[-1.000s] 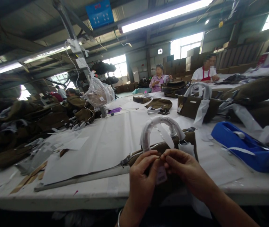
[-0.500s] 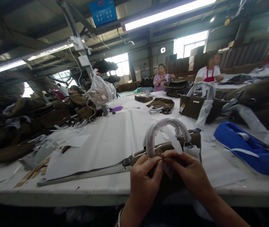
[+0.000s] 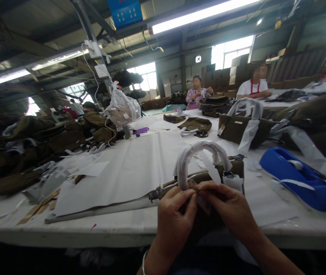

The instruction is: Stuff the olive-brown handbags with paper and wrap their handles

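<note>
Olive-brown handbag (image 3: 208,179) of soft fabric stands low centre at the table (image 3: 140,168) edge, its long axis left-right, white-wrapped arched handles (image 3: 201,154) up. My left hand (image 3: 176,215) and right hand (image 3: 228,208) pinch a small tag (image 3: 201,198) together. A glossy blue tape dispenser (image 3: 300,177) lies right.

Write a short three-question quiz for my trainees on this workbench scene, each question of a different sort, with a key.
1. True or false: the olive-brown fabric handbag has its curved handles wrapped in white paper.
2. Which side of that handbag does the blue plastic tape dispenser lie on? A) left B) right C) behind it
3. Fill in: the left hand and right hand pinch a small ___ between their fingertips at the handbag's front.

Key: 1 true. 2 B. 3 tag.
</note>
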Tool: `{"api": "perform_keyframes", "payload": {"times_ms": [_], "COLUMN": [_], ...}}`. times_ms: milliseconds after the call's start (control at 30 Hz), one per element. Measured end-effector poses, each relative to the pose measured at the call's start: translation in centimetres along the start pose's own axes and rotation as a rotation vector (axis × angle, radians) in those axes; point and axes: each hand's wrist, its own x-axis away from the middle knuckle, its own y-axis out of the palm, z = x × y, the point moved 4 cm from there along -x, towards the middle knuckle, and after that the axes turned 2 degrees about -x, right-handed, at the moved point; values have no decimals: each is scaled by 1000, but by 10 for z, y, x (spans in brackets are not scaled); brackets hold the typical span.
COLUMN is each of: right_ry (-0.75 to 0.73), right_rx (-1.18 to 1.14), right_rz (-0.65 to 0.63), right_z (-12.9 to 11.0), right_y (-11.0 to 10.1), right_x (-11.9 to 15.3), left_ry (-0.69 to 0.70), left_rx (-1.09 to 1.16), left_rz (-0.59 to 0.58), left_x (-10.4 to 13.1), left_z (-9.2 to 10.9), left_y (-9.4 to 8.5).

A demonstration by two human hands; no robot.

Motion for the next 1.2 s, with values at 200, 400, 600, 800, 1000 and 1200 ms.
{"api": "perform_keyframes", "payload": {"times_ms": [200, 400, 600, 800, 1000, 1200], "right_ry": [-30, -47, -198, -329, -449, -523], "right_rx": [30, 44, 155, 249, 470, 766], "right_rz": [31, 10, 16, 6, 54, 110], "right_z": [0, -1, -7, -11, -2, 13], "right_y": [-1, -1, 2, 7, 1, 0], "right_x": [0, 3, 4, 6, 12, 25], "left_ry": [-20, -16, -1, 5, 17, 36], "left_rx": [5, 20, 14, -6, 53, -37], "left_rz": [15, -4, 0, 45, 25, 247], "left_x": [0, -1, 1, 5, 2, 15], "left_z": [1, 1, 0, -5, -7, -17], "left_y": [0, 0, 3, 6, 1, -20]}}
